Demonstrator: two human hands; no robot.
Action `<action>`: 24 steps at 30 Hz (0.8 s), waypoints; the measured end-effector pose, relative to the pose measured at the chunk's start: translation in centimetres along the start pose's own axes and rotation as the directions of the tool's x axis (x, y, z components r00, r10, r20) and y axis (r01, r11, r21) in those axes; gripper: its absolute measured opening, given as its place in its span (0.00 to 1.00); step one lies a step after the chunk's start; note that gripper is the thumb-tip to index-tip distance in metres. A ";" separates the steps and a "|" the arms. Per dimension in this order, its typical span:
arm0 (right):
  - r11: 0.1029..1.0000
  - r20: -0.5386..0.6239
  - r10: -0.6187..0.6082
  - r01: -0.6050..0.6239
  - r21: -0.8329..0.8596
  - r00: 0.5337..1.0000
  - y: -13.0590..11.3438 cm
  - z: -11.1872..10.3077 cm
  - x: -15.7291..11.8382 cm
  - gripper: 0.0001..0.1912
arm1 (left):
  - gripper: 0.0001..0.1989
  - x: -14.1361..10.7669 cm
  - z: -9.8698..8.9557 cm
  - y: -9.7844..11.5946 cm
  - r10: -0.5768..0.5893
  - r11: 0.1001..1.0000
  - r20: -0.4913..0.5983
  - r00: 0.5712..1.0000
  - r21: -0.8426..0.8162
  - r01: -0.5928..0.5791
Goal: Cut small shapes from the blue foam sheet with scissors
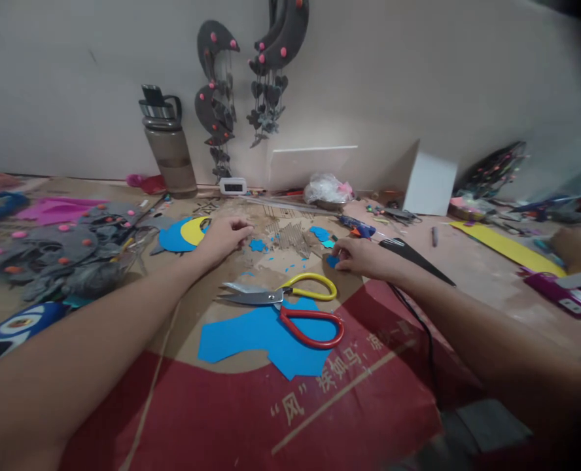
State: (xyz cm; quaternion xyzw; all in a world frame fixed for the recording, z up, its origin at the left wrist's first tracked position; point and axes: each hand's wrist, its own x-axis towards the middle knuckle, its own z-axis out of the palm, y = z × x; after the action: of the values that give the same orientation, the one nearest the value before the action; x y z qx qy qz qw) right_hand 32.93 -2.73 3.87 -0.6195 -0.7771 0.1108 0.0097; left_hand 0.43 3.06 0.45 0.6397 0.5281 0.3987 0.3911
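Observation:
My left hand [225,235] rests on the cardboard with its fingers loosely bent and apart, nothing visible in them. Beside its fingertips lies a small blue flower cutout [258,245]; a yellow crescent on a blue shape [177,234] sits at its wrist. Between the fingertips of my right hand [354,256] is a small blue cutout [332,261], partly hidden. More blue cutouts [319,233] lie just beyond that hand. Nearer to me, scissors [275,298] with one yellow and one red handle lie spread on a cut blue sheet [241,333], touched by neither hand.
Grey felt pieces with pink dots [65,245] are heaped on the left. A water bottle [167,154] stands against the wall. Right of centre are a blue glue gun [356,227] and a black cord [421,320]. Another person's hand [578,245] shows far right, near a yellow strip [509,248].

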 end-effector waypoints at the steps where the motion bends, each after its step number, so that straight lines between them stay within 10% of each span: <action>1: 1.000 0.007 0.007 -0.007 0.007 1.000 0.0 0.0 0.2 0.12 | 0.13 0.1 0.0 -0.1 -0.001 1.000 -0.005 1.000 -0.009 0.001; 21: 0.990 0.019 0.068 -0.070 0.122 0.997 -1.1 -1.3 -0.1 0.05 | 0.12 -0.1 0.2 0.1 0.035 0.999 0.018 0.999 0.012 -0.035; 24: 0.997 -0.114 0.046 -0.039 0.061 0.992 -1.5 -1.6 -0.4 0.04 | 0.11 0.0 0.3 0.0 0.028 1.000 0.003 1.000 0.013 -0.028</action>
State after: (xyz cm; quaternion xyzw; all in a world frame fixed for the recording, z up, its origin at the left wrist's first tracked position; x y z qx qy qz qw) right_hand 31.79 -3.18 5.75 -0.6408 -0.7582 0.0977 0.0706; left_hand 0.67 3.01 0.38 0.6501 0.5211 0.3997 0.3822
